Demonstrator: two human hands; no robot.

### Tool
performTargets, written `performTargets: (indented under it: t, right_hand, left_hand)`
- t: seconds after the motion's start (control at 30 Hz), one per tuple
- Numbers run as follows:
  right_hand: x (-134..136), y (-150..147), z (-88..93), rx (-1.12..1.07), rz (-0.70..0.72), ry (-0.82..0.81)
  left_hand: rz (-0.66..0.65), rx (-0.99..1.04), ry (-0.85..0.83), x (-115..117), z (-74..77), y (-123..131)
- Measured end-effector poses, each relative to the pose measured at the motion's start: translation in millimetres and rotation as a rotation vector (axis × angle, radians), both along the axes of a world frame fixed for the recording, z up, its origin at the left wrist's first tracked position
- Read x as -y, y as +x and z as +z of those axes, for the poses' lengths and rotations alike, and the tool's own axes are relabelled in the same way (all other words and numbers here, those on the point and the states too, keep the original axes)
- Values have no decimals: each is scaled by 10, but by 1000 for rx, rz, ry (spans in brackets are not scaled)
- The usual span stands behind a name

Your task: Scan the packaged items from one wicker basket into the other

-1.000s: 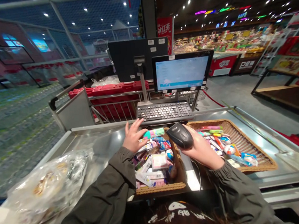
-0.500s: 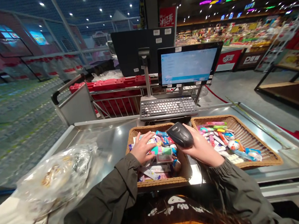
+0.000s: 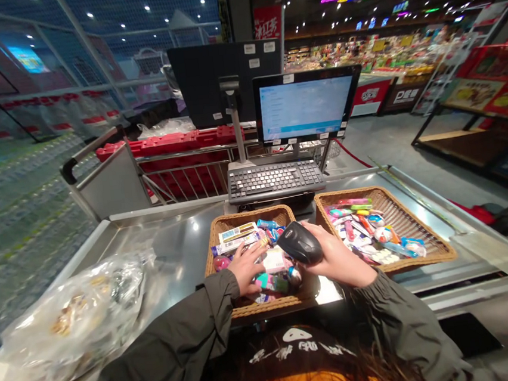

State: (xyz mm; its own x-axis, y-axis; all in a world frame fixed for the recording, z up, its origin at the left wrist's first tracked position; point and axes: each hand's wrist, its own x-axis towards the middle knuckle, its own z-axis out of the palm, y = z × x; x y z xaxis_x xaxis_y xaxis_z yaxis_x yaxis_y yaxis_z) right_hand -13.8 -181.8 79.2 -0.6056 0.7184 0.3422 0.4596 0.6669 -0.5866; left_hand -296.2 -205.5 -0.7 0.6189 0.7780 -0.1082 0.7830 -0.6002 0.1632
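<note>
In my right hand [image 3: 338, 254] is a black barcode scanner [image 3: 301, 243], its head pointing left over the near-right part of a wicker basket [image 3: 215, 230]. My left hand [image 3: 246, 269] lies over the same basket, fingers stretched out and apart across small packaged goods. Just under its thumb side rests a teal, pink and green tube-shaped item [image 3: 272, 282]. A pale pink-and-white box [image 3: 275, 260] sits by the fingertips. White packets with a yellow print [image 3: 237, 233] and a blue tube [image 3: 267, 224] lie at the basket's far side.
A second wicker basket [image 3: 439, 247] with colourful small goods stands to the right on the metal counter [image 3: 172, 234]. A clear plastic bag [image 3: 77, 315] lies left. Ahead are a keyboard [image 3: 275, 178], a lit monitor [image 3: 304, 111] and a dark second screen [image 3: 208, 87].
The tube-shaped item has shifted toward me in the basket, baring the pale box. My left hand has come slightly nearer, and the scanner is a little lower. The view has turned slightly right.
</note>
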Motion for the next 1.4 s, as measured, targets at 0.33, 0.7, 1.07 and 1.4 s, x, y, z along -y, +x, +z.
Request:
performTargets:
  t: [0.33,0.7,1.07,1.4]
  right_hand:
    - [59,447,111,-43,-122,32]
    - [98,1545,105,-137,-560,112]
    - [131,2497,85,-130,-834,137]
    - [-202,2766,-42,-143,-791,67]
  left_hand:
    - [-125,34,167,-188,432,139]
    - [-304,185,228,-1017,809,1870]
    - [-65,107,238,-1886,-21,3371]
    - [-18,92,395,-2491,-154,3428]
